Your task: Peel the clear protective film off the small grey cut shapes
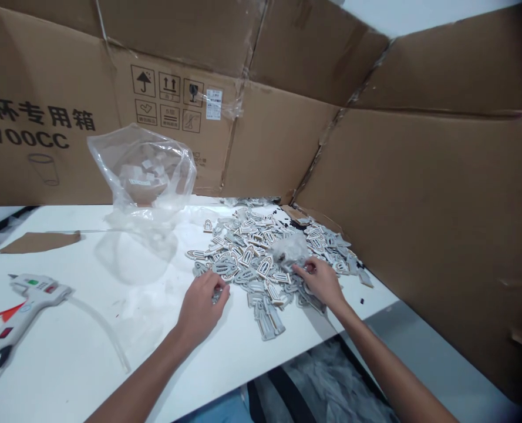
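A heap of small flat arch-shaped pieces [247, 255], grey and white with brown edges, spreads over the white table. At the heap's near left edge is my left hand [203, 305], its fingers curled in toward the thumb. A bit of grey shows between them, but what they hold is mostly hidden. My right hand [325, 285] reaches over the right side of the heap, thumb and fingers pinched at the near edge of a small crumpled clear plastic bag [290, 248]. Grey pieces lie beneath that hand.
A white glue gun [34, 302] with a glue stick [104, 326] lies at the left, its cord running off the edge. Behind it are a cardboard scrap [38, 242] and a large clear bag [144, 170]. Tall cardboard walls [419, 194] enclose the back and right.
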A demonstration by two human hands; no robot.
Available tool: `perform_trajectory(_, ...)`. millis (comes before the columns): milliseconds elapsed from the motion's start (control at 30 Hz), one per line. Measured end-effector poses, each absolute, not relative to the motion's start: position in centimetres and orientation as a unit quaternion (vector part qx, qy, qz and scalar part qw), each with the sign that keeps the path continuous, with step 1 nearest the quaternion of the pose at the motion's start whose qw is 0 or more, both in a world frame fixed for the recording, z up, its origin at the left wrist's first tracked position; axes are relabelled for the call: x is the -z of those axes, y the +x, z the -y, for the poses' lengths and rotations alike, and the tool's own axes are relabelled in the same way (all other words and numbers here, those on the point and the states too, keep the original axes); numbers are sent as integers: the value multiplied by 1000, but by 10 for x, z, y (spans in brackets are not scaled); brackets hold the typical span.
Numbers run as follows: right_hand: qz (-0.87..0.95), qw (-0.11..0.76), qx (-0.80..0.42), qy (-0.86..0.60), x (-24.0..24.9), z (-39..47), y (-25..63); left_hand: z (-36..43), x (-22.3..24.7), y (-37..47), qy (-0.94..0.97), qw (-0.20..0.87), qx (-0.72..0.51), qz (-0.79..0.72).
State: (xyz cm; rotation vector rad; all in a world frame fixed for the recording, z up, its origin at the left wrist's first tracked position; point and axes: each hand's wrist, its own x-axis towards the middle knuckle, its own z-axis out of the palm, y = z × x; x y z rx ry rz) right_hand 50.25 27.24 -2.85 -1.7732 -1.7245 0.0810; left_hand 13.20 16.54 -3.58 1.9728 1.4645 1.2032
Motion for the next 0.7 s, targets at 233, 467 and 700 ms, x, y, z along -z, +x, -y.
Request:
perform_trajectory(233,682,382,-74,-619,-11,-293,511,-167,37,131,707,201,-433,-522)
perform_trajectory(467,716,370,-70,-588,-68,-301,515,-167,37,131,709,200,-431,-521)
perform_trajectory(700,702,393,54,-591,-105,-310,516,-166,36,131,715,192,-427,-520)
